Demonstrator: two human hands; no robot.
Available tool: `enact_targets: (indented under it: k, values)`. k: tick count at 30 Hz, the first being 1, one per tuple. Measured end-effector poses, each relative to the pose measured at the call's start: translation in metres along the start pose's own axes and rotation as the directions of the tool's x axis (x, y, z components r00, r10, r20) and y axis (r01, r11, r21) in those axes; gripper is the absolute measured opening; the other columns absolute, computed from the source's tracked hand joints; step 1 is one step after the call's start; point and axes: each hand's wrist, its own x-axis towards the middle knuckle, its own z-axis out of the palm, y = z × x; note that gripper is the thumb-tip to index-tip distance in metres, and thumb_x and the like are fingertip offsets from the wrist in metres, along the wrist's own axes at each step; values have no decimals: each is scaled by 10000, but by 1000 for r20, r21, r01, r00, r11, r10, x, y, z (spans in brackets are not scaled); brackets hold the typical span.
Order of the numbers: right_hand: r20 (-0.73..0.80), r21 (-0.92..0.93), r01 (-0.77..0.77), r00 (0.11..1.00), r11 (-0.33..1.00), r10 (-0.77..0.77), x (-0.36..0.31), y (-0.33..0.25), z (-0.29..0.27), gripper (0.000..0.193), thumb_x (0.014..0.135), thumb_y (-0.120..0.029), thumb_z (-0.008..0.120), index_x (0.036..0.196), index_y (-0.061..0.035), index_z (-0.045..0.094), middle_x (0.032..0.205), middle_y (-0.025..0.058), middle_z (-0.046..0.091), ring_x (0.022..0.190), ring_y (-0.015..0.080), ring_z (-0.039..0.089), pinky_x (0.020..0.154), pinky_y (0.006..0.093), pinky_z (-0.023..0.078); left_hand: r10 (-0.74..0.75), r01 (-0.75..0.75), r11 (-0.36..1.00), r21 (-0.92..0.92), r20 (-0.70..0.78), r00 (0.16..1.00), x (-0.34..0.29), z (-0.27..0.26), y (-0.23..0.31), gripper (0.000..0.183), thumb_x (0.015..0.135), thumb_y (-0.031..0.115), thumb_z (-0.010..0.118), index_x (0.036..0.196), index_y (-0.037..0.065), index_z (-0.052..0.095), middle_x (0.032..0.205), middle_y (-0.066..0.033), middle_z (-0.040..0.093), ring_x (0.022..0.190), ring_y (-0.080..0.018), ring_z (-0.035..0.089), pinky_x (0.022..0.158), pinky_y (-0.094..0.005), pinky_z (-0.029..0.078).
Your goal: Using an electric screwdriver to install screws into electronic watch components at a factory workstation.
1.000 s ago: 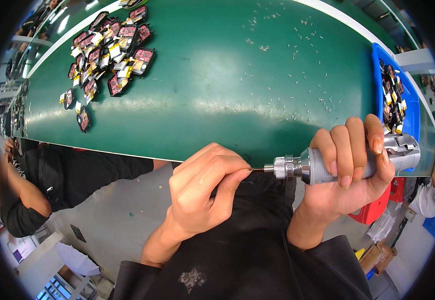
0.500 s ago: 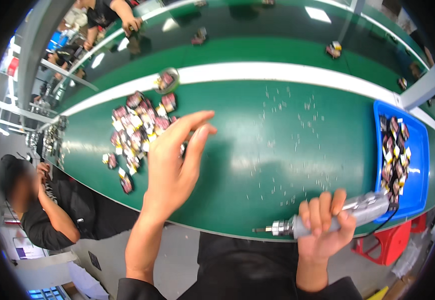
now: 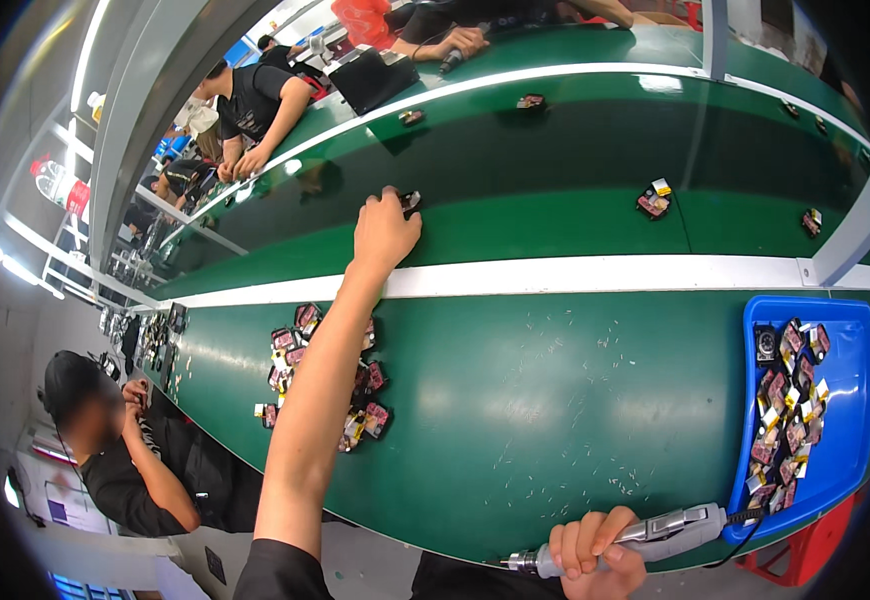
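1. My left hand [image 3: 387,232], at the upper middle of the frame, reaches over the white rail [image 3: 555,278]; its fingers are at a small dark unit [image 3: 411,202] on the far green surface [image 3: 555,215]. Whether they are clamped on it, I cannot tell.
2. My right hand [image 3: 595,556], at the lower right, is wrapped around a grey handheld driver [image 3: 673,527], whose tip points to the left and touches no unit.
3. At left of centre, partly behind my forearm, lies a loose heap of black-and-red units [image 3: 375,418].
4. At the right, the blue tray [image 3: 847,410] holds many similar units (one side of it is well filled).
5. Between them, tiny pale slivers [image 3: 627,490] are scattered.
6. I judge the work to be midway, because both groups are sizeable; which units are finished, I cannot tell.
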Motion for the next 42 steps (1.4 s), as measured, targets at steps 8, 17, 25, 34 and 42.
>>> enact_targets:
  k: [8,17,25,34,42]
  values:
    - [50,-14,-11,999,1000,12,4,-1,-1,175,894,-218,567,868,-61,493,643,30,420,553,143,406,598,295,343,386,-387,919,81,29,922,14,-16,-20,269,835,57,572,1079,-56,580,1004,-251,596,961,-410,558,875,-457,469]
    - [78,-44,17,997,999,-13,-3,2,-21,124,854,-180,547,853,-61,515,634,28,442,531,147,438,591,312,355,536,-503,824,-261,69,841,-198,-112,25,448,782,-126,538,1223,-47,542,1162,-219,563,1078,-397,534,947,-418,425]
    - [70,-128,-40,996,991,49,-20,15,-11,104,824,-178,549,841,-80,516,621,20,439,529,146,466,629,320,381,651,-617,742,-262,64,756,-344,-131,57,430,686,-38,623,1102,-137,587,1162,-253,580,966,-356,590,777,-396,540]
    - [117,-142,-214,966,966,231,-53,66,-4,93,868,-110,556,913,-31,537,677,59,471,550,159,473,557,295,386,634,-585,727,-358,25,773,-363,-132,60,353,661,-44,633,996,-149,601,1098,-262,604,861,-320,599,664,-356,546]
    - [25,-249,-184,980,951,196,-58,83,-5,105,893,-89,499,957,-6,501,693,72,446,618,181,495,582,317,426,714,-736,634,-237,-186,675,-364,-122,62,256,621,58,602,786,-135,631,938,-276,639,782,-323,641,670,-326,568]
